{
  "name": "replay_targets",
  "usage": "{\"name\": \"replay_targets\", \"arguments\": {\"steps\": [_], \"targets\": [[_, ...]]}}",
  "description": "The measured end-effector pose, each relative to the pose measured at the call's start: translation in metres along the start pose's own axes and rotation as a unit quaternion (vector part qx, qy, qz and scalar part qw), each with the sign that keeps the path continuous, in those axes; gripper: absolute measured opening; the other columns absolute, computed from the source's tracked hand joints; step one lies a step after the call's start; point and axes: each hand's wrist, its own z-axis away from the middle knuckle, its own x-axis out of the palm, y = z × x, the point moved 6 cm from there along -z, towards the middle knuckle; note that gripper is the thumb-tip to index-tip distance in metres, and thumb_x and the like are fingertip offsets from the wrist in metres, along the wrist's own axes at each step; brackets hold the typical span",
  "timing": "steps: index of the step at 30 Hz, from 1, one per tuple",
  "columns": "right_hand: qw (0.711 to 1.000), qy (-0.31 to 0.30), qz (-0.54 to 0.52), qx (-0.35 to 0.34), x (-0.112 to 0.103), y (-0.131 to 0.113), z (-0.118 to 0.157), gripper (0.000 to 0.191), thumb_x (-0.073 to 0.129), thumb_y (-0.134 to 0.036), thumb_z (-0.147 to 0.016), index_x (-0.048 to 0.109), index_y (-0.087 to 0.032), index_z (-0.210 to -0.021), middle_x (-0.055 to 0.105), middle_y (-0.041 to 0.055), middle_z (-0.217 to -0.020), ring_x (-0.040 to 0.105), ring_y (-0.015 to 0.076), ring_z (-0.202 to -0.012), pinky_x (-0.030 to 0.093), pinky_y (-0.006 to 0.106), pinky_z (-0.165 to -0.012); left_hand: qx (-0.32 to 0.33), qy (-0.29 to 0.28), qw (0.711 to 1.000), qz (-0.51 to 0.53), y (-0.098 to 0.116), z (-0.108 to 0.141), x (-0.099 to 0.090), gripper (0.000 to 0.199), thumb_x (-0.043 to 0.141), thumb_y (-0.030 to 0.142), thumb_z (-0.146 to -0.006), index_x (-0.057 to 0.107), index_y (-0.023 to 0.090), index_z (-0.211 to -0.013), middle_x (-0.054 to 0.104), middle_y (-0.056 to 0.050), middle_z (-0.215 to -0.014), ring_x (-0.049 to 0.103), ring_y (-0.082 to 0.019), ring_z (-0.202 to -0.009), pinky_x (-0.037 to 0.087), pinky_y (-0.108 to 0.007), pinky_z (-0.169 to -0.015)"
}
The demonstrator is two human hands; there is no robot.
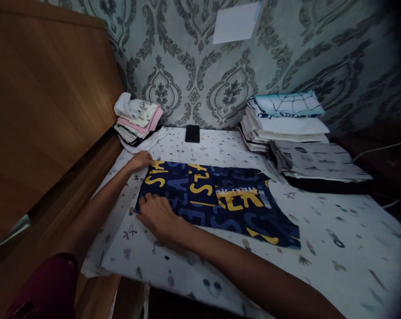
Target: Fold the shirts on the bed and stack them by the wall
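A navy garment (200, 217) with yellow and blue lettering lies spread lengthwise on the white patterned cloth (134, 261), its left end partly folded over. At its upper left corner, my left hand (141, 160) has its fingers pressed together on the edge. My right hand (157, 216) is closed at the lower left corner, gripping the fabric there with curled fingers.
At the back left stands a stack of folded clothes (139, 119). A small black object (192, 134) lies near the wall. Taller folded piles (287, 126) are at the back right, beside a grey folded garment (320, 161). A wooden panel (51, 88) rises on the left.
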Motion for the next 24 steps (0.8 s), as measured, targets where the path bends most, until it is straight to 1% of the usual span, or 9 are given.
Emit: {"name": "replay_targets", "arguments": {"steps": [3, 7, 11, 13, 15, 18, 20, 22, 24], "targets": [[0.999, -0.018, 0.022, -0.037, 0.003, -0.007, -0.008, 0.017, 0.064, -0.012, -0.084, 0.068, -0.009, -0.100, 0.072, 0.0167, -0.097, 0.069, 0.0258, -0.084, 0.055, 0.034, -0.066, -0.008, -0.009, 1.000, -0.016, -0.001, -0.003, 0.002, 0.020, 0.077, 0.025, -0.057, 0.061, 0.017, -0.064, 0.055, 0.005, -0.056, 0.049, -0.013, -0.059, 0.033, -0.023, -0.055], [0.999, -0.016, 0.013, -0.039, -0.002, -0.010, -0.011, 0.022, 0.062, -0.003, -0.077, 0.069, -0.012, -0.096, 0.073, 0.0156, -0.094, 0.070, 0.0250, -0.083, 0.054, 0.032, -0.065, -0.004, -0.009, 1.000, -0.026, 0.005, -0.004, 0.003, 0.018, 0.074, 0.020, -0.054, 0.057, 0.018, -0.059, 0.051, 0.006, -0.052, 0.046, -0.012, -0.056, 0.030, -0.023, -0.053], [0.999, -0.016, -0.029, 0.010, -0.004, 0.002, -0.009, 0.030, 0.052, -0.004, -0.081, 0.068, -0.013, -0.104, 0.075, 0.0147, -0.097, 0.071, 0.0251, -0.083, 0.053, 0.032, -0.064, 0.002, -0.003, 1.000, -0.014, 0.014, -0.001, 0.002, 0.019, 0.071, 0.019, -0.055, 0.053, 0.018, -0.059, 0.047, 0.007, -0.052, 0.045, -0.011, -0.055, 0.030, -0.022, -0.052], [0.996, -0.010, -0.068, 0.055, -0.006, 0.012, -0.006, 0.031, 0.047, -0.007, -0.084, 0.068, -0.014, -0.106, 0.076, 0.0132, -0.095, 0.072, 0.0258, -0.082, 0.052, 0.033, -0.065, 0.000, -0.004, 1.000, -0.004, 0.019, 0.003, 0.000, 0.019, 0.070, 0.019, -0.056, 0.052, 0.019, -0.062, 0.046, 0.007, -0.053, 0.045, -0.010, -0.054, 0.031, -0.021, -0.051], [0.987, 0.015, -0.117, 0.105, -0.010, 0.025, 0.001, 0.031, 0.046, -0.012, -0.086, 0.068, -0.017, -0.107, 0.076, 0.0115, -0.093, 0.071, 0.0263, -0.083, 0.050, 0.033, -0.067, -0.001, -0.008, 1.000, 0.009, 0.027, 0.008, -0.001, 0.019, 0.068, 0.019, -0.059, 0.053, 0.019, -0.070, 0.047, 0.007, -0.056, 0.046, -0.010, -0.052, 0.034, -0.020, -0.050], [0.960, 0.077, -0.210, 0.169, -0.017, 0.043, 0.019, 0.028, 0.051, -0.017, -0.085, 0.068, -0.021, -0.106, 0.076, 0.0065, -0.090, 0.070, 0.0231, -0.084, 0.048, 0.030, -0.071, 0.007, -0.017, 0.999, 0.033, 0.048, 0.018, -0.001, 0.030, 0.064, 0.020, -0.062, 0.056, 0.020, -0.092, 0.051, 0.007, -0.063, 0.050, -0.011, -0.052, 0.036, -0.019, -0.048], [0.930, 0.125, -0.289, 0.192, -0.018, 0.054, 0.034, 0.025, 0.053, -0.016, -0.082, 0.068, -0.022, -0.102, 0.074, 0.0021, -0.084, 0.068, 0.0194, -0.081, 0.047, 0.027, -0.071, 0.023, -0.033, 0.997, 0.067, 0.067, 0.024, 0.000, 0.041, 0.064, 0.021, -0.064, 0.057, 0.022, -0.104, 0.053, 0.006, -0.066, 0.052, -0.011, -0.054, 0.036, -0.018, -0.047], [0.889, 0.176, -0.370, 0.205, -0.017, 0.066, 0.050, 0.020, 0.055, -0.014, -0.079, 0.067, -0.022, -0.094, 0.070, -0.0013, -0.076, 0.066, 0.0168, -0.076, 0.047, 0.024, -0.068, 0.046, -0.062, 0.992, 0.100, 0.090, 0.029, 0.005, 0.043, 0.065, 0.024, -0.064, 0.061, 0.022, -0.107, 0.055, 0.005, -0.068, 0.053, -0.011, -0.056, 0.036, -0.018, -0.047], [0.836, 0.210, -0.458, 0.218, -0.012, 0.080, 0.068, 0.015, 0.055, -0.013, -0.076, 0.063, -0.021, -0.086, 0.065, -0.0037, -0.069, 0.064, 0.0153, -0.070, 0.048, 0.024, -0.065, 0.070, -0.095, 0.987, 0.112, 0.115, 0.033, 0.014, 0.036, 0.066, 0.026, -0.065, 0.065, 0.020, -0.100, 0.058, 0.003, -0.070, 0.053, -0.011, -0.057, 0.034, -0.018, -0.047]]}}
